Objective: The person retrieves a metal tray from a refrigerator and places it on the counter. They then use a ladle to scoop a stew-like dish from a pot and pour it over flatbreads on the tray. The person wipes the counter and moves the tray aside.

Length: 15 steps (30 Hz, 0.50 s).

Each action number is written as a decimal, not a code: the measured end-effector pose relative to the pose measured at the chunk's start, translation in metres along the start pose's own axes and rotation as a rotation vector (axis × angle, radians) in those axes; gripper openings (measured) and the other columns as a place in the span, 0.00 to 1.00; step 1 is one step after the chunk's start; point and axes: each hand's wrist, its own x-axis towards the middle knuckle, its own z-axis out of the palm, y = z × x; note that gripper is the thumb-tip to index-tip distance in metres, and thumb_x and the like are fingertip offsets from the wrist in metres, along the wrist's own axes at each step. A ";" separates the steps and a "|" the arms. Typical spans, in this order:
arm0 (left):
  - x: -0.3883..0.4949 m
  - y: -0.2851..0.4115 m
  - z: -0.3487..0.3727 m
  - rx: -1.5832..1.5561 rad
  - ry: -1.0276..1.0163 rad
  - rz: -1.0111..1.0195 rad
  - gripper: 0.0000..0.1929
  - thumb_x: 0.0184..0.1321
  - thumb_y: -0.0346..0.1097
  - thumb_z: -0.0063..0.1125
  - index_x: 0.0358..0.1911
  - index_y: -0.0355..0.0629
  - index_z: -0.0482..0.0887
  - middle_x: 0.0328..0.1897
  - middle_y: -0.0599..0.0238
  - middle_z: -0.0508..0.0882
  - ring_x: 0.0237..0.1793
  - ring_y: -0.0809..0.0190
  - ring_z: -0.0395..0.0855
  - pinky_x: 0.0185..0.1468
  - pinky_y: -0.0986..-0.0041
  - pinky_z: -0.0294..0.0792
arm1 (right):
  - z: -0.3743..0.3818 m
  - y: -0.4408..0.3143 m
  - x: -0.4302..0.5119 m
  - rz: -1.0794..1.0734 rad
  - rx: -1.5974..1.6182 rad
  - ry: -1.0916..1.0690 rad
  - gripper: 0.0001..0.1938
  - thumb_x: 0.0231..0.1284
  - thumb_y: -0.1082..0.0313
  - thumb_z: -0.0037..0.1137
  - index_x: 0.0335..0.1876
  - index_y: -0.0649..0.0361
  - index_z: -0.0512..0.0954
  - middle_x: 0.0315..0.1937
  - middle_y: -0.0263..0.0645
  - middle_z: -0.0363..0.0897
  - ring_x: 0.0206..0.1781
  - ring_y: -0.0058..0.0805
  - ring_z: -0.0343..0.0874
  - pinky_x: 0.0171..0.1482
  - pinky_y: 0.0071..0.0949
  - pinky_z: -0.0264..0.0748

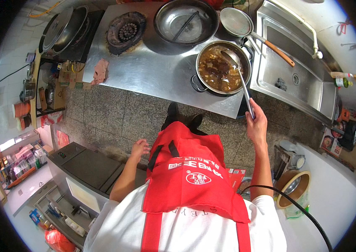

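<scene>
My right hand grips the handle end of a metal ladle. The ladle's bowl rests in brown broth with chunks, inside a round metal pot with a loop handle, at the right end of the steel counter. My left hand hangs beside the red apron, fingers loosely bent and apart, holding nothing. Behind the pot lies a round strainer with a wooden handle reaching over the sink's edge. A large dark wok stands left of it, a dark bar lying across its inside.
A burner is set in the counter at the left, with a crumpled pinkish cloth near the front edge. A steel sink adjoins on the right, with a scouring pad inside. A lidded wok stands far left.
</scene>
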 end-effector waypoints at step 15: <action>-0.008 -0.003 0.001 -0.025 0.011 0.007 0.14 0.76 0.44 0.55 0.57 0.45 0.81 0.46 0.63 0.85 0.35 0.63 0.87 0.36 0.70 0.80 | -0.006 0.034 0.073 -0.120 -0.385 -0.080 0.27 0.65 0.75 0.58 0.70 0.43 0.76 0.45 0.42 0.78 0.47 0.49 0.83 0.49 0.46 0.79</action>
